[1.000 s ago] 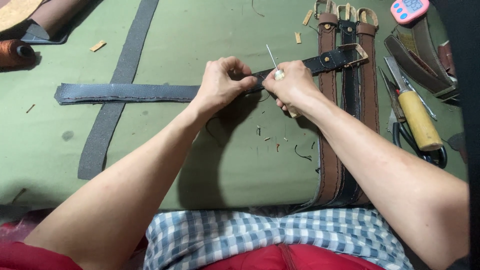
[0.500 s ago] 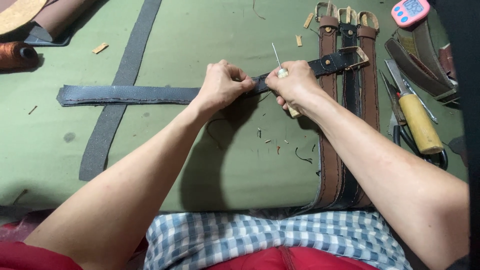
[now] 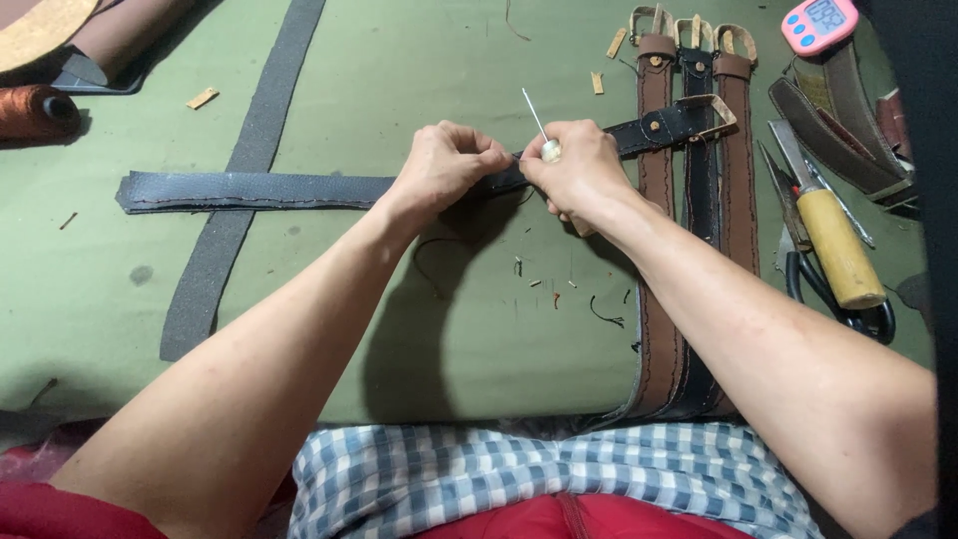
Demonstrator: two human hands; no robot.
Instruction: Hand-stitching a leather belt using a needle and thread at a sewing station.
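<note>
At the centre of the frame the left hand (image 3: 447,165) pinches the dark stitched belt (image 3: 254,190), fingers closed on its upper edge. Just to its right, the right hand (image 3: 577,172) is clenched around a pale-handled awl (image 3: 541,135), whose thin metal point sticks up and to the left, clear of the knuckles. The 2 hands nearly touch over the belt. This belt runs across the green table cover (image 3: 399,60) from the left-middle of the frame to its buckle (image 3: 709,112) at the upper right, where it crosses 3 finished belts (image 3: 657,200) lying side by side from top to bottom.

A grey strip (image 3: 244,170) passes diagonally under the dark belt at the left. The cover is open above the hands and below them, apart from small thread scraps (image 3: 544,284). The right edge is crowded: a wooden-handled knife (image 3: 836,245), scissors (image 3: 858,317) and a pink timer (image 3: 818,24). A rust-coloured thread spool (image 3: 35,110) sits at the upper left.
</note>
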